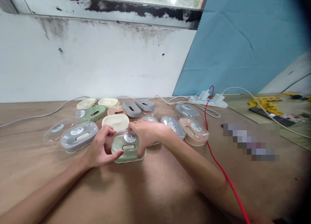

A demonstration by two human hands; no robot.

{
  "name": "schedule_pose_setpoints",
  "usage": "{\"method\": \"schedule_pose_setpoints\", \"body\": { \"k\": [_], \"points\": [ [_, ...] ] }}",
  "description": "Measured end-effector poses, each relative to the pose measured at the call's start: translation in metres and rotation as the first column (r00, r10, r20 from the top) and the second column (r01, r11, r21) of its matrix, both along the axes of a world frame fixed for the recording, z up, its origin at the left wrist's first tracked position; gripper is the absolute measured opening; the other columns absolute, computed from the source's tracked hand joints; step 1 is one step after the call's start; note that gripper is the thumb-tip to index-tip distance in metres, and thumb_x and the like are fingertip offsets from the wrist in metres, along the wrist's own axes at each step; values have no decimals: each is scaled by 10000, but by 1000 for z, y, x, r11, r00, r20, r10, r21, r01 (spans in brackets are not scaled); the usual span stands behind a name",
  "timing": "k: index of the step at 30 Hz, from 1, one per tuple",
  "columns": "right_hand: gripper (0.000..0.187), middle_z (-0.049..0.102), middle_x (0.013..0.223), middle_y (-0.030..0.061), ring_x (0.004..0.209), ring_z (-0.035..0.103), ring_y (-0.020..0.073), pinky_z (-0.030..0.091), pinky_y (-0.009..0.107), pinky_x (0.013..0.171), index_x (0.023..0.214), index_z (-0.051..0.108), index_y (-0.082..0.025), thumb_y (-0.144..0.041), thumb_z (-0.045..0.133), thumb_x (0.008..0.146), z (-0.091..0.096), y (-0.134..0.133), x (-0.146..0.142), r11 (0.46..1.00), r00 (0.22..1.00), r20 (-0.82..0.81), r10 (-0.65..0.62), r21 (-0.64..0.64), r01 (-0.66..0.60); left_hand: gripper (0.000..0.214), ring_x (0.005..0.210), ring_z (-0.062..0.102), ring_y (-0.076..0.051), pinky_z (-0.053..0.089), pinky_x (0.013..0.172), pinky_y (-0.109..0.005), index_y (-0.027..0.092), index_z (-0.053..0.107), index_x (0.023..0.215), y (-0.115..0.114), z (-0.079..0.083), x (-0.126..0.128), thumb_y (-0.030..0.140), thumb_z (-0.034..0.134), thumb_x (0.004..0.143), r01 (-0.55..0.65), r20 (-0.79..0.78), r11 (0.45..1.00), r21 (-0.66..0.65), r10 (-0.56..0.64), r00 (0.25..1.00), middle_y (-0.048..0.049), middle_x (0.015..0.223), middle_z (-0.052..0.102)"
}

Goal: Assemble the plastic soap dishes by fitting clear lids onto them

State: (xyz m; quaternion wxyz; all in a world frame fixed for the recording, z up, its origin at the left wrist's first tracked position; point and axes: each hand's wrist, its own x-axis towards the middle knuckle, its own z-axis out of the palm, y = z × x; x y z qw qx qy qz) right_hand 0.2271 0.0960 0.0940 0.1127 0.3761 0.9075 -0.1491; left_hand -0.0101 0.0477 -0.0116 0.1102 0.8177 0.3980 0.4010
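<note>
Between my two hands stands a green oval soap box (128, 155) with a clear lid and a round printed sticker. My left hand (103, 148) grips its left side, thumb low at the front and fingers at the back. On the other side, my right hand (147, 133) wraps over the back and right edge, its thumb down the right front. Just behind sits a cream oval tray (116, 122). To the left of my left hand lies a grey lidded box (79, 141), with a loose clear lid (58, 128) beside it.
Grey (178, 131) and peach lidded boxes (194, 138) stand to the right. Cream, green and grey slotted pieces (132, 109) are grouped behind. A red cable (218, 165) crosses the table near my right forearm, from a white power strip (211, 101). A pixelated object (247, 141) lies far right.
</note>
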Motion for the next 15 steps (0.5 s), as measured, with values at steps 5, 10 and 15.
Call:
{"method": "schedule_pose_setpoints", "body": {
  "k": [5,10,15],
  "points": [
    [814,715,1178,107,1029,673,307,505,357,861,1240,574,-159,-457,908,560,-2,-7,-5,1000,999,37,14,5,-14,584,1034,594,-256,508,915,-389,228,440,1265,-3,3,-1,368,758,795,83,-48,994,-70,-87,995,-115,1274,567],
    [755,708,1225,153,1102,666,317,480,408,983,1265,570,-106,-361,890,630,3,-20,-10,998,995,92,24,52,-29,828,1209,607,-317,526,1013,-423,254,386,1431,-6,7,0,407,842,757,123,-133,986,-112,-138,982,-139,1394,567],
    [741,701,1258,161,1137,664,341,469,431,998,1252,585,-117,-376,899,632,-2,-21,-14,996,996,79,41,80,-47,762,1162,653,-321,554,974,-428,264,437,1391,-6,8,2,374,834,750,133,-160,988,-80,-144,977,-119,1309,623]
  ]
}}
